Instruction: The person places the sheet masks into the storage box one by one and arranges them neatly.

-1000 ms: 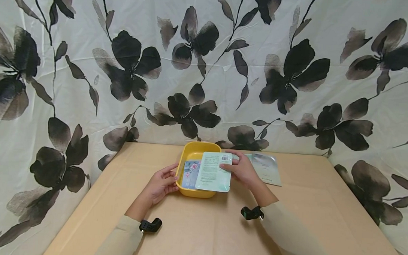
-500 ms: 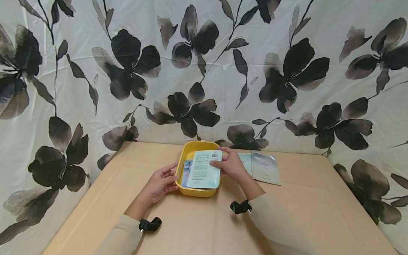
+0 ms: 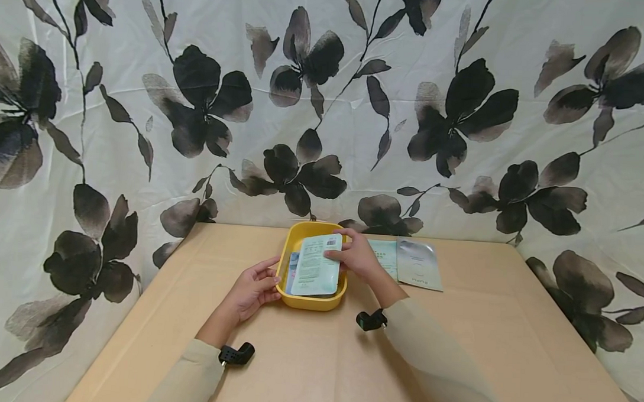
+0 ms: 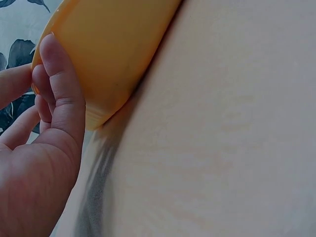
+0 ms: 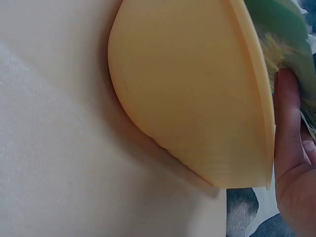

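A mint-green face mask packet (image 3: 315,266) with printed text and a barcode is held by my right hand (image 3: 359,258), thumb on its front near the right edge. It sits within the outline of the yellow plastic tub (image 3: 312,304). Behind it shows a strip of a bluish packet (image 3: 292,271) lying in the tub. My left hand (image 3: 250,294) grips the tub's left rim. In the left wrist view its thumb lies against the outer yellow wall (image 4: 113,54). The right wrist view shows the packet's shiny surface (image 5: 282,29) beyond the tub's rim, pinched by my right hand (image 5: 294,158).
On the table (image 3: 295,365), right of the tub, lie another mint packet (image 3: 386,255), partly hidden by my right arm, and a silvery packet (image 3: 420,265). A white curtain with dark flowers (image 3: 303,117) hangs behind the table's far edge.
My right hand has carried the mint packet leftward from the tub's right side to inside its outline, covering most of the bluish packet. The left hand has stayed on the rim.
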{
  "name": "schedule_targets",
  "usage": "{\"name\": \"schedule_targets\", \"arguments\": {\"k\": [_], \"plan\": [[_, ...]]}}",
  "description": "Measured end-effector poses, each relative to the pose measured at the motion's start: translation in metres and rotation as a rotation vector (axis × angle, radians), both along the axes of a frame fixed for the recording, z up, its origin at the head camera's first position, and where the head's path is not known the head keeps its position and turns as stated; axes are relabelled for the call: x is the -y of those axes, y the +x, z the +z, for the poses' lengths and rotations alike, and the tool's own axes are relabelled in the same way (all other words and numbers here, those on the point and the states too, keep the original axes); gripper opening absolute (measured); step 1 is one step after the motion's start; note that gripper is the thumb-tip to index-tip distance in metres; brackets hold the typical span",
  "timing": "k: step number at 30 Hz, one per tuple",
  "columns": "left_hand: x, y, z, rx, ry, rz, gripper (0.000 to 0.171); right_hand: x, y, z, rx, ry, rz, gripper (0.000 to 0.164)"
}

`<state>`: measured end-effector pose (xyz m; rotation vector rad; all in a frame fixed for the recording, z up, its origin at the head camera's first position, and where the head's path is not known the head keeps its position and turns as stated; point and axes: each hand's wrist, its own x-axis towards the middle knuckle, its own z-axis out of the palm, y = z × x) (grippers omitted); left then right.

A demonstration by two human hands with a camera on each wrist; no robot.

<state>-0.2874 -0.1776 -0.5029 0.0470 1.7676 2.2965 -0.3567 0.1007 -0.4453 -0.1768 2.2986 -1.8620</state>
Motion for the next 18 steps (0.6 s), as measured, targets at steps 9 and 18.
{"name": "schedule_targets", "arguments": {"k": [9,18], "plan": [[-0.002,-0.001,-0.001,-0.006,0.013,-0.002,0.067,0.007,-0.007,-0.002,-0.021,0.088,0.023,0.065],[-0.005,-0.004,0.0,-0.022,0.007,-0.009,0.067,0.008,-0.012,-0.001,-0.027,0.156,0.057,0.063]]}}
